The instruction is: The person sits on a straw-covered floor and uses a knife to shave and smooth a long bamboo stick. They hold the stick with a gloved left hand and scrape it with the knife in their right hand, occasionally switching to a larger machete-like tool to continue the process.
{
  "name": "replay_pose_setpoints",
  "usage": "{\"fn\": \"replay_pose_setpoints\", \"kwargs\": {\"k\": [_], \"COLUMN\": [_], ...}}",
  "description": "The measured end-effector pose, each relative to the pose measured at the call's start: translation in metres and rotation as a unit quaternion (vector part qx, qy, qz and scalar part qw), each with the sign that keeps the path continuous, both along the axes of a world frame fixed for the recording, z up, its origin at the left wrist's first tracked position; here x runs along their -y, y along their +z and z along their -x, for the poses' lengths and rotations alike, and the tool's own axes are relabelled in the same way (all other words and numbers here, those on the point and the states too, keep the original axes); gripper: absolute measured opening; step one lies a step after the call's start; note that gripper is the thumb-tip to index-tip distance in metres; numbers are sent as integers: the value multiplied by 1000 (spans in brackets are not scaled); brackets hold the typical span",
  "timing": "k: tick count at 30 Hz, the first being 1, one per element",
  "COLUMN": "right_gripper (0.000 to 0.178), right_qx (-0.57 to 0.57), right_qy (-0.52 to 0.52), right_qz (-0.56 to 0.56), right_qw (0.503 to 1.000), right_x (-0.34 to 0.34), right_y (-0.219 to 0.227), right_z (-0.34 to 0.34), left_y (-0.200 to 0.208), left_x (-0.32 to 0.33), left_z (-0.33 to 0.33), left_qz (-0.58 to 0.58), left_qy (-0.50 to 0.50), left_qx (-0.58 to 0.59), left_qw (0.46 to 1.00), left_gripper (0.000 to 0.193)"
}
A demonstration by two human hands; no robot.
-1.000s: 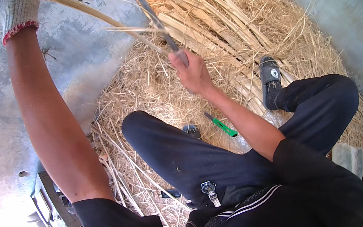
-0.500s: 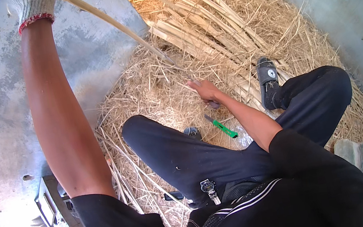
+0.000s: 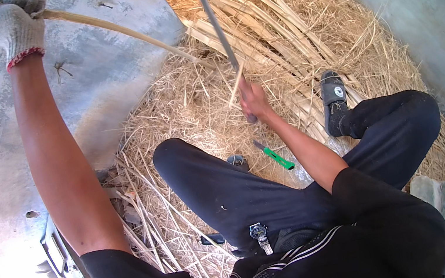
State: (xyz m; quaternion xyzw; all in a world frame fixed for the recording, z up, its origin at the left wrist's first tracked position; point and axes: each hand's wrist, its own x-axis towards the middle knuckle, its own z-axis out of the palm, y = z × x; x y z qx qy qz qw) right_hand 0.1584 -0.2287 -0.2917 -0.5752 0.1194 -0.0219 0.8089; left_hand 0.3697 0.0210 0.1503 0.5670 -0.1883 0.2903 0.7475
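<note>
The person's left hand (image 3: pixel 17 23), in one white knit glove with a red-edged cuff, is closed around one long, curved, pale wooden strip (image 3: pixel 113 27) running from the upper left toward the upper centre of the frame. The bare right hand (image 3: pixel 254 102), at centre, grips one long, narrow, dark-bladed knife (image 3: pixel 221 35), blade upward. Below it lies one green-handled cutter (image 3: pixel 278 157); at upper right, several flat pale strips (image 3: pixel 267 18) overlap too much to count.

Passable over the straw (image 3: pixel 182 113) between left knee (image 3: pixel 171 153) and far pale strip (image 3: pixel 113 27), but blocked on the right by long blade (image 3: pixel 221 35) and nearer green cutter (image 3: pixel 280 160).
</note>
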Motion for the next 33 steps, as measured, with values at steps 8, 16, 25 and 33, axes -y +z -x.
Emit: {"fn": "replay_pose_setpoints", "kwargs": {"k": [8, 16, 25, 33], "right_gripper": [61, 78, 69, 68], "right_qx": [31, -247, -82, -159], "right_qy": [-54, -51, 8, 44], "right_qz": [308, 363, 309, 263], "right_qw": [949, 897, 948, 951], "right_x": [-18, -11, -56, -68], "right_y": [27, -107, -3, 17], "right_z": [-18, 13, 1, -10], "left_y": [-1, -15, -14, -16], "left_x": [5, 28, 21, 22], "left_z": [26, 3, 11, 23], "left_qz": [-216, -51, -654, -667], "left_qy": [170, 100, 583, 662], "left_qx": [101, 53, 57, 55], "left_qw": [956, 992, 479, 338], "left_gripper": [21, 14, 23, 20]}}
